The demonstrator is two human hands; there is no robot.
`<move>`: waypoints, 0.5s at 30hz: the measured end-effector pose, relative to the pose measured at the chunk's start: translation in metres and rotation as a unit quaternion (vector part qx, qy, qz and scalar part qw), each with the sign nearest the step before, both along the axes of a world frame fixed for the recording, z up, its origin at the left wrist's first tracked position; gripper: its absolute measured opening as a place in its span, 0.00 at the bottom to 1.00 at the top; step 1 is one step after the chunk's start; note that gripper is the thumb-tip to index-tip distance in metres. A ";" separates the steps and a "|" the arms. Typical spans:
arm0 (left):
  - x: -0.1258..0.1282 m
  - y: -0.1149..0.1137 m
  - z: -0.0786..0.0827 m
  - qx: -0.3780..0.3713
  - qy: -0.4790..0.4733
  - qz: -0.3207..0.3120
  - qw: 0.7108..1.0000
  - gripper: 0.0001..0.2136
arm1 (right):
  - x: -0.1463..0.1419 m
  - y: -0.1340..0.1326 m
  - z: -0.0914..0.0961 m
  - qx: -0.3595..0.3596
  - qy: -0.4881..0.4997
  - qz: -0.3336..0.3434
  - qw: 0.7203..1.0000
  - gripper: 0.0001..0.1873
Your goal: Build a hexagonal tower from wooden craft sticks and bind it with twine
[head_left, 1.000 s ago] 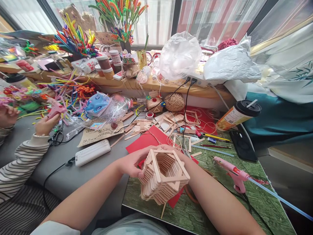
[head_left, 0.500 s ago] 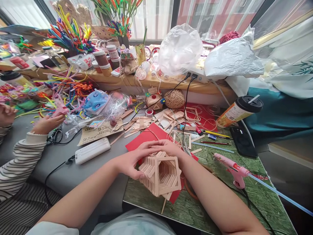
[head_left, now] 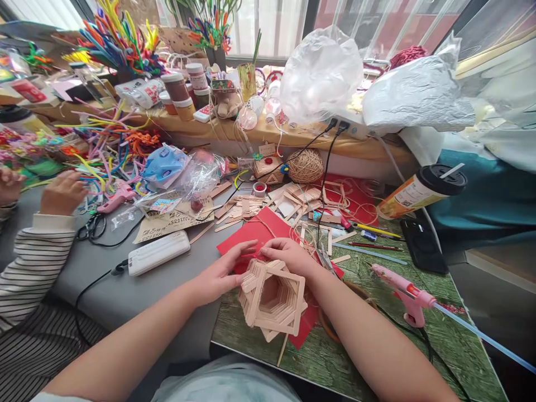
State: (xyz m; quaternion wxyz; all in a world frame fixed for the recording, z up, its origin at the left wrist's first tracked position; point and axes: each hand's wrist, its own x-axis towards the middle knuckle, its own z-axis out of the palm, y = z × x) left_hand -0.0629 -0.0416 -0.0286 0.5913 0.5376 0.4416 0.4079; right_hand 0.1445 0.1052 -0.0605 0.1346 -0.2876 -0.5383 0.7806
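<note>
A hollow twisted tower of stacked craft sticks lies tipped toward me over red paper, its many-sided opening facing me. At its left side is my left hand, fingers stretched out and apart, the thumb by the sticks. My right hand curls over the tower's upper far side, fingertips and thumb close together; whatever may be between them is too small to make out. Under and behind the tower lies the red paper. A thin stick pokes out below it.
On the right lie a pink glue gun, a black phone and a tilted drink cup. Loose craft sticks and a twine ball are beyond. A white power strip and another person's hand are left.
The tower has turned slightly, its opening shifting left. My hands, overlapping before, have separated, and my right fingers have drawn together. The other person's hand has let go of a pink glue gun.
</note>
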 end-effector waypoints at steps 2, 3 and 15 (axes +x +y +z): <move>0.011 -0.010 0.000 -0.059 -0.044 0.071 0.995 0.43 | 0.000 -0.003 0.005 -0.014 -0.005 -0.017 1.000 0.24; 0.017 -0.015 0.000 -0.084 -0.030 0.087 0.992 0.48 | 0.000 -0.004 0.007 -0.023 -0.005 -0.025 0.999 0.24; 0.033 -0.033 0.014 -0.017 0.174 0.050 0.983 0.57 | 0.003 -0.003 0.014 0.041 0.067 -0.061 0.995 0.16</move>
